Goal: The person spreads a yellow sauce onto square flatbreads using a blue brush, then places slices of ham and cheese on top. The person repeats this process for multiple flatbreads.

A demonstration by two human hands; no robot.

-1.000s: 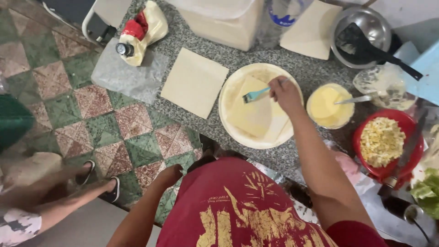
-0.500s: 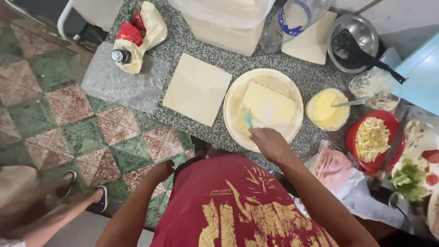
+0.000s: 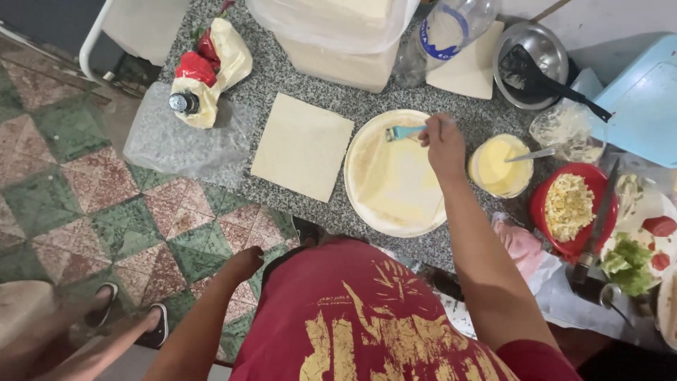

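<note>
My right hand (image 3: 444,146) grips a pale blue brush (image 3: 403,132) whose tip rests near the far rim of a round cream plate (image 3: 360,180). A square pale pastry sheet (image 3: 402,187) lies on that plate. My left hand (image 3: 243,262) hangs fisted at my side, below the counter edge, holding nothing that I can see. A second square pastry sheet (image 3: 302,146) lies flat on the granite counter (image 3: 278,77) left of the plate. A small bowl of yellow liquid (image 3: 499,166) with a spoon stands right of my right hand.
A red bowl of crumbled filling (image 3: 568,207), a knife (image 3: 599,212), chopped greens and tomato (image 3: 635,257) sit at the right. A metal bowl with black ladle (image 3: 536,60), plastic bottle (image 3: 451,28), large lidded tub (image 3: 338,35) stand behind. Another person's sandalled feet (image 3: 130,321) are on the tiled floor.
My right hand has swept the brush from the plate's near edge to its far rim. The view has shifted slightly; my left hand stays by my side.
</note>
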